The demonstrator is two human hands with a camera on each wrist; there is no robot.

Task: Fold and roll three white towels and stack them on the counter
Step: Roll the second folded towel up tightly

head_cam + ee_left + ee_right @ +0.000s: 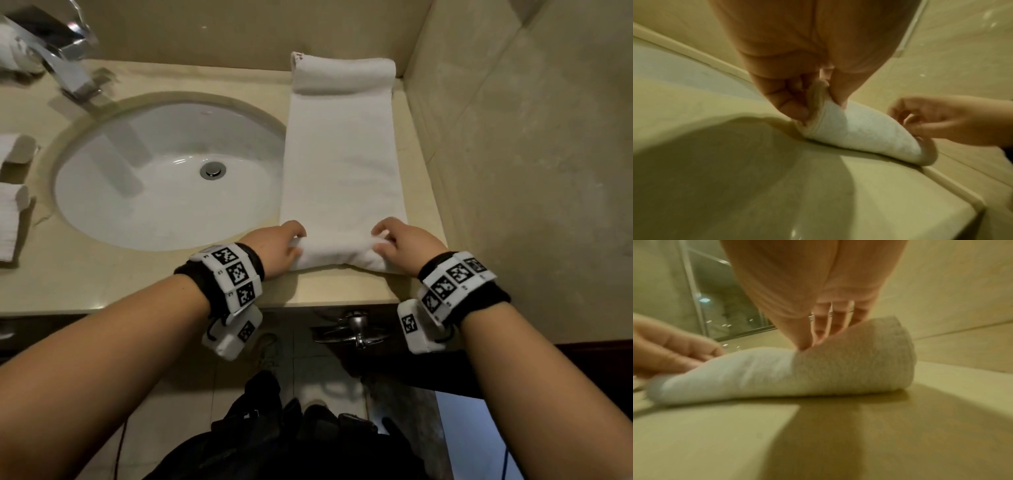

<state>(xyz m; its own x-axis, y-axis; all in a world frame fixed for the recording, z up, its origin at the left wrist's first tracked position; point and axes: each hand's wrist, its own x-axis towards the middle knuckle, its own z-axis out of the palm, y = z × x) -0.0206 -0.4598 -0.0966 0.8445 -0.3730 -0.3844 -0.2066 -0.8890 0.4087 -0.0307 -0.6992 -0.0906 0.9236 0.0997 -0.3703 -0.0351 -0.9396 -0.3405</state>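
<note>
A long folded white towel [342, 164] lies as a strip on the beige counter [137, 284], right of the sink. Its near end is turned over into a small roll [337, 255] [857, 129] [777, 371]. My left hand [291, 240] [807, 104] pinches the roll's left end, and my right hand [387, 240] [818, 331] grips its right end with curled fingers. At the far end of the strip, against the back wall, lies a finished rolled towel [344, 73].
The white oval sink [164, 171] with a chrome faucet [65, 58] fills the counter's left part. Two more white towels [13, 192] lie at the far left edge. A tiled wall [513, 154] runs close along the right. A metal valve [356, 329] sits below the counter edge.
</note>
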